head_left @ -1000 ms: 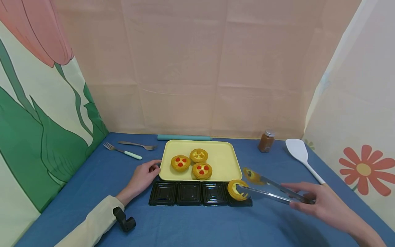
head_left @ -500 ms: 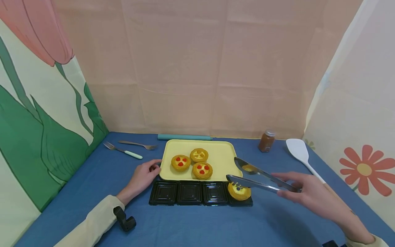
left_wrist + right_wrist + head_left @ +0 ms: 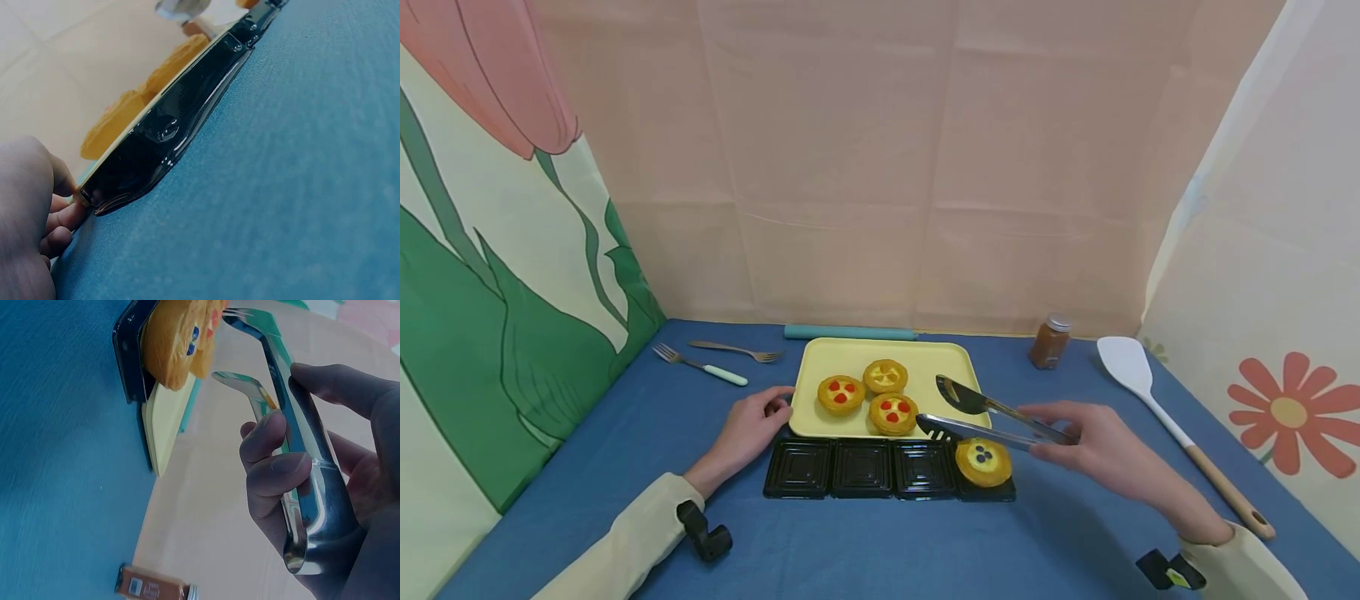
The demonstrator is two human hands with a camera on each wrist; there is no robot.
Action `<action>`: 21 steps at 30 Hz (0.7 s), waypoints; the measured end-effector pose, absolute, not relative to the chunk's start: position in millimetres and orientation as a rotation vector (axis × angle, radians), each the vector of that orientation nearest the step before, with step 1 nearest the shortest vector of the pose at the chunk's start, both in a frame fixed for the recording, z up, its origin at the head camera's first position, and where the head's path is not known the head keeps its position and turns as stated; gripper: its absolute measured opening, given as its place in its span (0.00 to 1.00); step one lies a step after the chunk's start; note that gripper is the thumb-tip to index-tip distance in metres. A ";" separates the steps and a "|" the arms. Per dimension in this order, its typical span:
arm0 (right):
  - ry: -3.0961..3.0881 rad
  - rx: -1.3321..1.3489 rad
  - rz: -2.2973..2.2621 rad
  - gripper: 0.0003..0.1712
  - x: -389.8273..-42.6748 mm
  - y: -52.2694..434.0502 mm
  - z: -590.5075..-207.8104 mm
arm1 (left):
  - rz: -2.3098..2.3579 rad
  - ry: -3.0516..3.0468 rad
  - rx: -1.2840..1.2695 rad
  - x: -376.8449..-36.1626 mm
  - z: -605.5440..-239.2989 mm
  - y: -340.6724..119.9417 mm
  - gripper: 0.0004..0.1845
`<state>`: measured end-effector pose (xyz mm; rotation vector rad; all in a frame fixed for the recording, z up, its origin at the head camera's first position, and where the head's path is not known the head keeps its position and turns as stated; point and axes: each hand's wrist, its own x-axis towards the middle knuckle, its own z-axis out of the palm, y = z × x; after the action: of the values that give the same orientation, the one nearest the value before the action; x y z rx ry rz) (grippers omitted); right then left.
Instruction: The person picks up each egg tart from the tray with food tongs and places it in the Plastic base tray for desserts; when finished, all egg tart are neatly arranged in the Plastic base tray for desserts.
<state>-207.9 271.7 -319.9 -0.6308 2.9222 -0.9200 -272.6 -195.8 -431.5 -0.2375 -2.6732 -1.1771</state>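
Observation:
In the head view my left hand [image 3: 752, 429] is at the left edge of the yellow tray [image 3: 940, 367], pinching its near corner between thumb and fingers, as the left wrist view shows. My right hand [image 3: 1093, 442] grips metal tongs [image 3: 300, 419], whose arms stand apart with nothing between their tips, over the tray's right front. A blueberry-topped egg tart [image 3: 983, 462] sits in the rightmost compartment of the black four-part plastic tray [image 3: 861, 468]. On the yellow tray are two red-topped tarts [image 3: 841, 395] [image 3: 892, 414] and a tart with pale yellow pieces [image 3: 885, 376].
Two forks [image 3: 722, 374] [image 3: 737, 349] lie at the left. A teal rolling pin-like rod [image 3: 850, 332] runs behind the yellow tray. A brown-filled jar [image 3: 1049, 343] stands at the back right, and a white spatula [image 3: 1123, 362] with a wooden handle lies along the right side.
The tongs have let go of the blueberry-topped tart, which now rests in the rightmost compartment. My right hand has moved left with the opened tongs; my left hand stays put.

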 end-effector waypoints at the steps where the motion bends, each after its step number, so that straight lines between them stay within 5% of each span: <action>1: 2.912 -0.636 -0.925 0.27 -209.9 269.8 -320.5 | -1.179 -2.674 -0.237 -272.6 -431.5 -195.8 0.21; 21: 2.839 -0.644 -0.912 0.26 -232.6 240.1 -333.9 | -1.190 -2.675 -0.233 -273.1 -432.4 -195.9 0.21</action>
<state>-232.6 240.1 -333.9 -0.6436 2.8388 -0.9117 -273.1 -195.9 -432.4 -0.2327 -2.6752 -1.1897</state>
